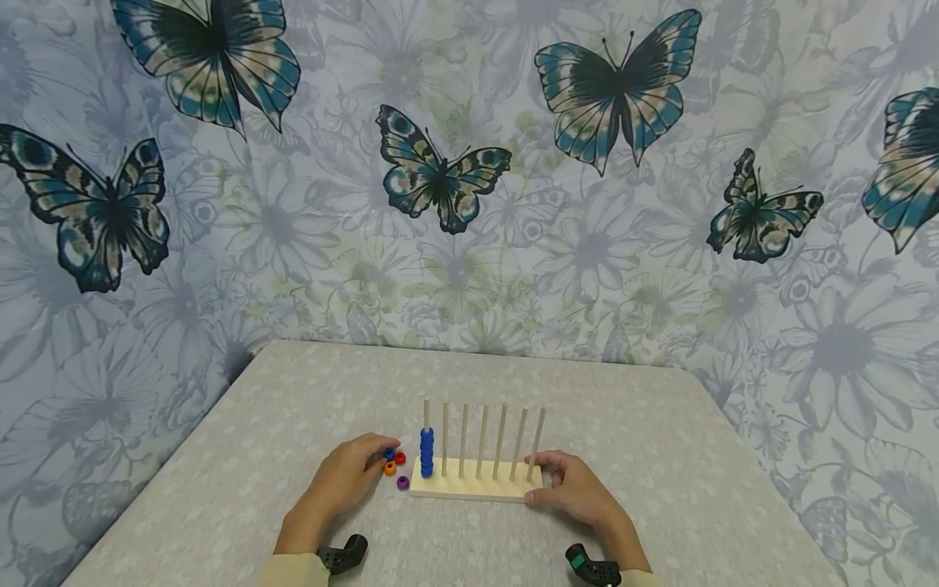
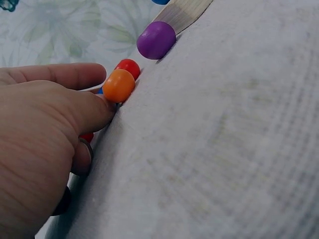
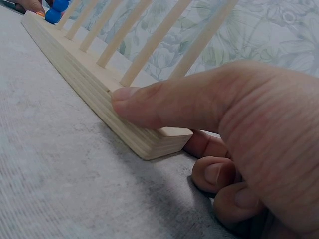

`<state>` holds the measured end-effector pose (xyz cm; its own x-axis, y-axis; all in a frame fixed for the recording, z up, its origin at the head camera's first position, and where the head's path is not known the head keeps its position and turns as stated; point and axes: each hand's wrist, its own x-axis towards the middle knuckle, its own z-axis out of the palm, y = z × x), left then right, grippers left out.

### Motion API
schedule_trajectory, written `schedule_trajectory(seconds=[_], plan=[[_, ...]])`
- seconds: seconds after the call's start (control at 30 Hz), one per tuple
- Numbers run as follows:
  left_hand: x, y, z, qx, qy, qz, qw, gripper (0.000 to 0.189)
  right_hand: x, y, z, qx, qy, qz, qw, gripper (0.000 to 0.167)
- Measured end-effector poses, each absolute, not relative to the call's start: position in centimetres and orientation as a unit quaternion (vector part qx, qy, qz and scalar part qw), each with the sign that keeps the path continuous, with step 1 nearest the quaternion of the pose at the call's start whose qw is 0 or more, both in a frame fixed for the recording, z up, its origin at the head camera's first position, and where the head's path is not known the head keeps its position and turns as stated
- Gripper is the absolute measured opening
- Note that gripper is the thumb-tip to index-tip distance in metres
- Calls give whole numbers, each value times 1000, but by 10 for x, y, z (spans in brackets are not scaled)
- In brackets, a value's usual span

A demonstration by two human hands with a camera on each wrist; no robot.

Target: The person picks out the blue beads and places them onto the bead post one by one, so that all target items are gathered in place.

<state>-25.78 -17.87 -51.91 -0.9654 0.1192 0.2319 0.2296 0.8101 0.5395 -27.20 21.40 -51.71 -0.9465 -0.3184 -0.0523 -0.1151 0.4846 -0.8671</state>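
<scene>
A wooden peg stand (image 1: 477,487) has a row of upright pegs, the leftmost carrying a stack of blue beads (image 1: 427,453). My right hand (image 1: 579,487) grips the right end of its base, thumb on the near edge and fingers behind. To the left of the stand, my left hand (image 1: 348,473) has thumb and index finger around a loose blue bead (image 1: 389,453), mostly hidden in the left wrist view. Beside the fingertips lie a red bead (image 1: 400,458) and an orange bead (image 1: 390,469). Another red bit (image 2: 87,137) shows by the lower fingers.
A purple bead (image 1: 403,483) lies just off the left end of the stand. The table (image 1: 587,408) has a pale patterned cloth, and behind it hangs a wall covering (image 1: 469,285) with butterflies and flowers. Each wrist wears a black device (image 1: 345,554).
</scene>
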Motion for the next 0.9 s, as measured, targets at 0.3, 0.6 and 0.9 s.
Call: schedule_trajectory(seconds=[0.3, 0.6, 0.9], plan=[[-257, -177, -515, -77, -947, -301, 86, 30, -271, 214, -516, -131, 850, -500, 105, 58], [-258, -179, -518, -70, -942, -316, 91, 29, -270, 213, -515, -132, 841, -513, 112, 58], [-256, -182, -514, -63, -930, -346, 105, 26, -270, 213, -516, -135, 843, -510, 106, 58]])
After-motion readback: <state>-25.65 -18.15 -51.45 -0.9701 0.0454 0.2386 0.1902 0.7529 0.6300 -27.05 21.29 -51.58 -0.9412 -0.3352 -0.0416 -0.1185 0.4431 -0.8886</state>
